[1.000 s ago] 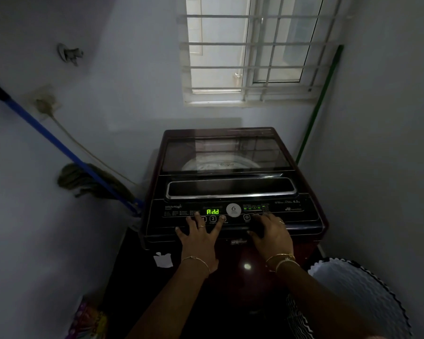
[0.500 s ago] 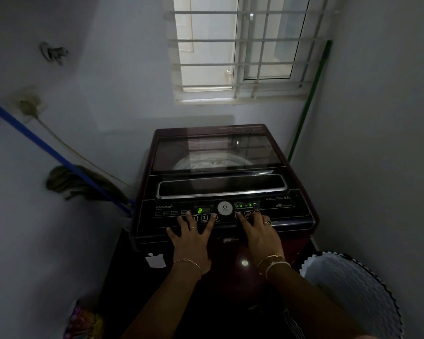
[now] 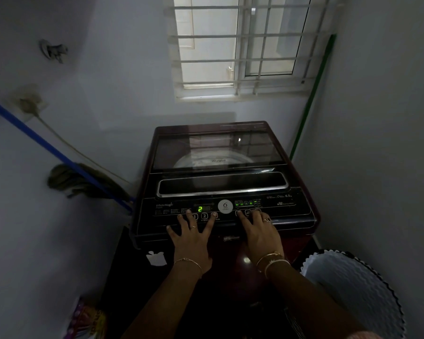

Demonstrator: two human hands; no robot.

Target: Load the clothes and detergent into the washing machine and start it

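With display (image 3: 200,208) switched from "Add" to "2", looks mid-setup, start likely next: left hand (image 3: 191,237) and right hand (image 3: 260,234) flat, fingers spread on panel (image 3: 291,211) of washer (image 3: 220,152), lid closed, center frame.

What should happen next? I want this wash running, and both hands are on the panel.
Probably press a right fingertip on the button under it: the lid is shut, the display glows 2, so only starting seems left. Button labels are unreadable.
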